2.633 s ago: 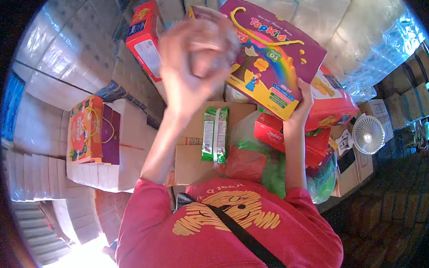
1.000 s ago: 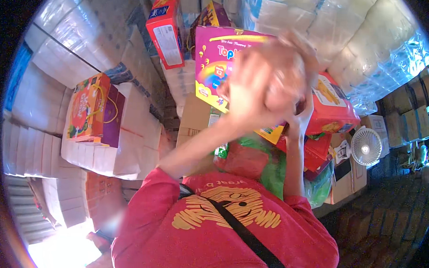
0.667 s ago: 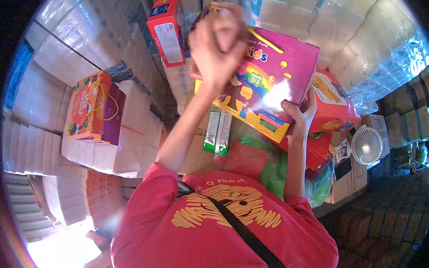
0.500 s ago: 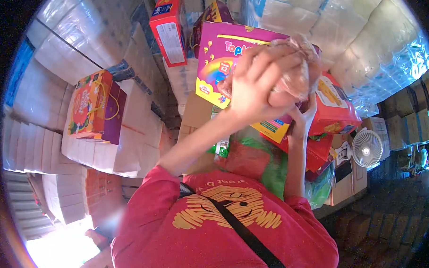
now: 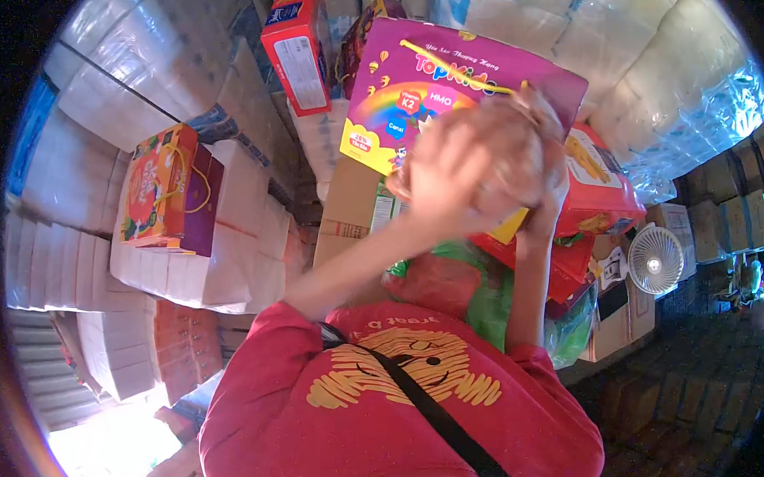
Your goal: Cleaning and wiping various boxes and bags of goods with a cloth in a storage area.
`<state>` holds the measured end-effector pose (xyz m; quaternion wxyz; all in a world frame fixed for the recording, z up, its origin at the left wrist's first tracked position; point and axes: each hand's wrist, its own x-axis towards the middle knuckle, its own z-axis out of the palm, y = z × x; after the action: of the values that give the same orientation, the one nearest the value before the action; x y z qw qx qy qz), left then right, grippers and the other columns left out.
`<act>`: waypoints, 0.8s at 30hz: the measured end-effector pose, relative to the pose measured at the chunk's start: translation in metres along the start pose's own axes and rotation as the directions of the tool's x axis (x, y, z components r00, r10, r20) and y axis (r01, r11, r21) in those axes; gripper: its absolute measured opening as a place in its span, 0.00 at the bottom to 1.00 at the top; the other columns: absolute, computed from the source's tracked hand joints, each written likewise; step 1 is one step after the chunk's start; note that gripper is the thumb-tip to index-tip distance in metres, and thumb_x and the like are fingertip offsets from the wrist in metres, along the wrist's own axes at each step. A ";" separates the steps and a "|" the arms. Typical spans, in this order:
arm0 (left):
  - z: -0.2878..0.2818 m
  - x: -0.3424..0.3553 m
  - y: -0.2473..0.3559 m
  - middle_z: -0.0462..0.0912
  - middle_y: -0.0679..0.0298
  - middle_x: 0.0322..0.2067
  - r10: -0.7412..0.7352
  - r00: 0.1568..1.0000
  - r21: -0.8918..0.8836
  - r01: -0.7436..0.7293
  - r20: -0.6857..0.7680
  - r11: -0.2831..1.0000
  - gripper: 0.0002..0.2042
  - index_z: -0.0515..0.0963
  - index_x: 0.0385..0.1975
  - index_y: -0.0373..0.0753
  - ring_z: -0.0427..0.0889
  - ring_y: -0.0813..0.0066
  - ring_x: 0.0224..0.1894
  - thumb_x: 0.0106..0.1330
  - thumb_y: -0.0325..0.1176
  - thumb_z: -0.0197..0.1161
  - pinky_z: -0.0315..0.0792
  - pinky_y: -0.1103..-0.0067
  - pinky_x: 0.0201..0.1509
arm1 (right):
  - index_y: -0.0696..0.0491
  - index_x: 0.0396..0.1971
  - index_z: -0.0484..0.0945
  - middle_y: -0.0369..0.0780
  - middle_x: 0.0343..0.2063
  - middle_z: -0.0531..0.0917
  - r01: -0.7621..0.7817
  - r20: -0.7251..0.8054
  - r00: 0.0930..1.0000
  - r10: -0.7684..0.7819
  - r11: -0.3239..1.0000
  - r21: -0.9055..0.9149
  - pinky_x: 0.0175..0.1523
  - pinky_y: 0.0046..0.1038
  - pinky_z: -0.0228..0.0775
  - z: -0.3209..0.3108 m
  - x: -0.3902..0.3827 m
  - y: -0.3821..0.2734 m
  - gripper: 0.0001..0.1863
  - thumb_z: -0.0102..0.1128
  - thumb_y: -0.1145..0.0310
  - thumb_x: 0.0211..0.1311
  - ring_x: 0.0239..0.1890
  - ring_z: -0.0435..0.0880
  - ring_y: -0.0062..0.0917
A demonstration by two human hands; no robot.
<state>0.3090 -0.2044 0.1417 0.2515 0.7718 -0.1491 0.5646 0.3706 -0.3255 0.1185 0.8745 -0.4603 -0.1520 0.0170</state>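
Observation:
My left hand [image 5: 449, 178] is blurred, its fingers closed round a crumpled pinkish-brown bunch [image 5: 516, 146], perhaps a cloth, against the front of a purple-and-yellow carton [image 5: 385, 112] with a rainbow print and yellow cord handle. My right hand [image 5: 549, 202] grips the carton's right side, partly hidden behind that bunch. Under the carton, a green packet [image 5: 383, 213] lies on brown cardboard [image 5: 341, 199], beside red and green plastic bags [image 5: 443, 283].
Red boxes [image 5: 304, 72] stand behind and at right [image 5: 598, 191]. An orange-and-purple carrier box [image 5: 156, 189] rests on white wrapped bundles [image 5: 242, 259] at left. Wrapped stacks [image 5: 640, 88] line the back. A white fan [image 5: 655, 259] stands at right.
The carton has risen slightly. My left hand and the crumpled bunch have swept from the carton's upper left to its right part, now a little lower than half a second ago.

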 end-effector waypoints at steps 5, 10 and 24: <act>-0.032 0.013 -0.094 0.74 0.55 0.37 -0.385 0.891 0.215 0.436 -0.242 0.874 0.25 0.68 0.42 0.36 0.70 0.52 0.41 0.39 0.32 0.63 0.64 0.65 0.46 | 0.62 0.45 0.68 0.42 0.36 0.77 -0.016 0.035 0.999 0.019 0.996 -0.083 0.42 0.24 0.71 0.004 -0.003 -0.018 0.26 0.54 0.75 0.38 0.36 0.78 0.26; -0.012 0.000 -0.034 0.72 0.50 0.37 -0.384 0.921 0.006 0.385 -0.067 0.923 0.26 0.68 0.42 0.34 0.69 0.49 0.43 0.40 0.35 0.62 0.64 0.62 0.47 | 0.61 0.47 0.66 0.43 0.39 0.76 0.042 0.034 0.999 -0.038 0.989 -0.143 0.47 0.23 0.69 0.012 0.009 -0.005 0.27 0.54 0.74 0.40 0.40 0.77 0.26; -0.019 0.011 -0.049 0.74 0.54 0.27 -0.182 0.968 0.006 0.185 -0.172 0.983 0.11 0.73 0.31 0.37 0.75 0.55 0.29 0.47 0.33 0.57 0.69 0.67 0.38 | 0.59 0.46 0.68 0.40 0.38 0.76 0.002 0.045 0.999 -0.001 1.000 -0.021 0.48 0.25 0.67 0.014 0.013 -0.009 0.23 0.51 0.71 0.45 0.43 0.74 0.27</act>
<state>0.3225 -0.1522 0.1457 0.3061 0.7339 -0.0488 0.6044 0.3780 -0.3168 0.1365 0.8661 -0.4687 -0.1720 0.0250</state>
